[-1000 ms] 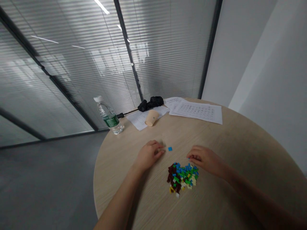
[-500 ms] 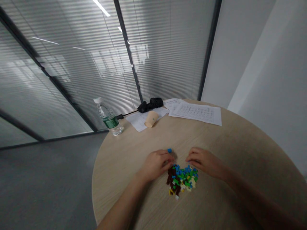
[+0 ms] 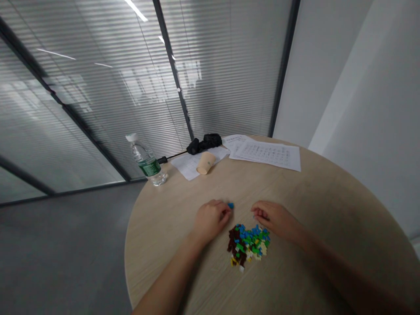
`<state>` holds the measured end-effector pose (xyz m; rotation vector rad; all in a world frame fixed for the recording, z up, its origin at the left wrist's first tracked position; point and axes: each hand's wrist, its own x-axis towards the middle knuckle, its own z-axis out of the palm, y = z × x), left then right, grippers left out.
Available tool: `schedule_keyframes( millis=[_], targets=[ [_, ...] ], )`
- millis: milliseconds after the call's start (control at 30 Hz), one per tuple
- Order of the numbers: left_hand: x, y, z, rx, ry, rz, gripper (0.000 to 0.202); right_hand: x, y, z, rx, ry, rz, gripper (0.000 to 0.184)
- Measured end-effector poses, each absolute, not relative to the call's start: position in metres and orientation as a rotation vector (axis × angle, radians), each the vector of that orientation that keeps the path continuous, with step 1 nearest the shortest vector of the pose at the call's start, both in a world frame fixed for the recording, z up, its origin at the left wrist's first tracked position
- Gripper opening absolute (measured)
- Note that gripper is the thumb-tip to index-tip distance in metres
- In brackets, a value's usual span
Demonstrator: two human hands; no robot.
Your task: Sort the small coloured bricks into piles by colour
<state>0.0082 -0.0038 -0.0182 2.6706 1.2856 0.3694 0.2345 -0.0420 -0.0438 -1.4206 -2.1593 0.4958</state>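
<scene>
A small blue plastic brick [image 3: 231,205] lies on the round wooden table [image 3: 328,218], right at the fingertips of my left hand [image 3: 211,221]. That hand is curled loosely and rests on the tabletop. The brick sits flat and appears to stay on the table, not in the fingers. My right hand [image 3: 272,218] has its fingers curled just above the top edge of a heap of tiny plastic bricks [image 3: 247,246]. The heap mixes blue, green, dark red, cream and yellow pieces. Anything small inside my right fingers is hidden.
A plastic water bottle [image 3: 146,162] stands at the table's far left edge. Farther back lie printed papers [image 3: 267,154], a paper cup on its side [image 3: 206,163] on a sheet, and a black bundle [image 3: 203,143] with a cable. Glass walls with blinds stand beyond.
My left hand has come forward from left of the blue brick to its side, dipping toward the heap in between. My right hand has shifted slightly left. The view has tilted a little.
</scene>
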Motion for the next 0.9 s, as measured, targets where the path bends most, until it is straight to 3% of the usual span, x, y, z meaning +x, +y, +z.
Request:
schedule_keyframes(
  millis=[900],
  targets=[
    [0.001, -0.001, -0.011, 2.649, 1.485, 0.319, 0.02, 0.186, 0.003, -0.046, -1.311, -2.193, 0.402, 0.01]
  ],
)
